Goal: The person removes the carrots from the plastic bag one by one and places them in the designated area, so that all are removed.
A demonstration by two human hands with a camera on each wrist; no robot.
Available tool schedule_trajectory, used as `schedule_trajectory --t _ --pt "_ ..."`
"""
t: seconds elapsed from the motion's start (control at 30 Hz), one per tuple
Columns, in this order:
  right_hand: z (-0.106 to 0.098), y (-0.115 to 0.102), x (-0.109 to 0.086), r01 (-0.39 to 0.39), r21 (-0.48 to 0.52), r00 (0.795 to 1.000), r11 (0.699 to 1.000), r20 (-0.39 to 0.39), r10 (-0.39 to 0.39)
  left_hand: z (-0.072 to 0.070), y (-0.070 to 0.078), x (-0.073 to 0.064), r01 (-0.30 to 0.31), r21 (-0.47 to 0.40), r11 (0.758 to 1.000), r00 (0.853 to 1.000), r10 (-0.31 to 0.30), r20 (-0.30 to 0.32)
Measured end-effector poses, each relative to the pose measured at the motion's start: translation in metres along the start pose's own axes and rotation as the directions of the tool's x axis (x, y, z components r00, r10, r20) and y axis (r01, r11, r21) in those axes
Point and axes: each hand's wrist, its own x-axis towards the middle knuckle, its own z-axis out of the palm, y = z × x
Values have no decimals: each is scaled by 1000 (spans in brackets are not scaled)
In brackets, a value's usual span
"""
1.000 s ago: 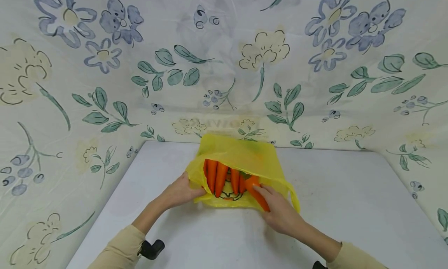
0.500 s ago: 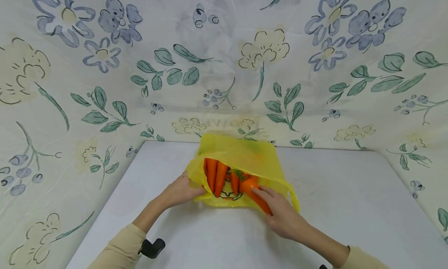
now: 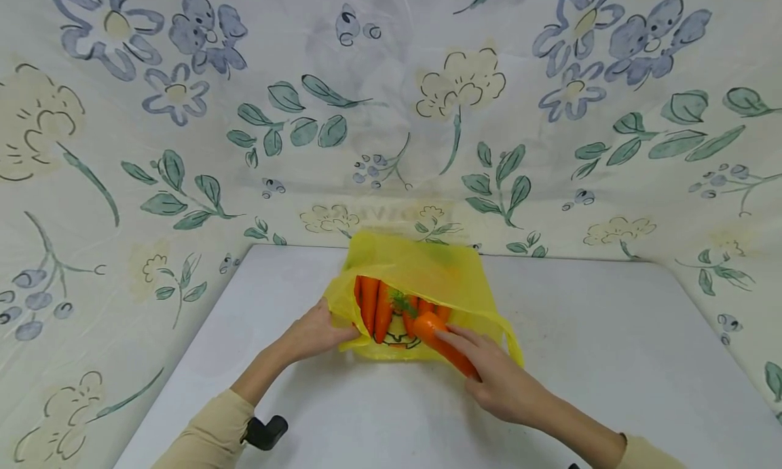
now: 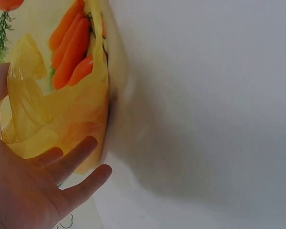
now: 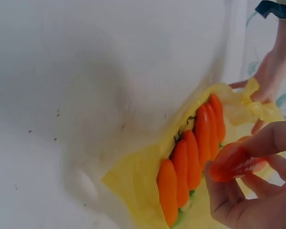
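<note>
A yellow plastic bag lies on its side, its mouth facing me. Several orange carrots rest side by side inside, and the right wrist view shows the same row of carrots. My left hand pinches the bag's left edge, with some fingers spread in the left wrist view. My right hand grips one carrot by its narrow end at the bag's mouth. The green leafy top of that carrot points into the bag. The bag's upper layer hides the far ends of the carrots inside.
The bag lies on a white table, close to its back edge. Behind and beside the table hangs a floral cloth. A black wrist device sits on my left wrist.
My right hand has shifted slightly right and toward me with the carrot, whose green top has come into view at the bag's mouth. My left hand stays at the bag's edge.
</note>
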Motion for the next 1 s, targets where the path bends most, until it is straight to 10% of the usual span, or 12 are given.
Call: schedule_trajectory --t 0.7,1.0 --pt "-26 4 -7 206 -66 971 976 -110 -213 0 -1 3 -41 -59 997 999 43 29" --pt "-50 8 -3 173 13 957 985 -240 -165 0 -4 3 -27 -52 998 998 30 56"
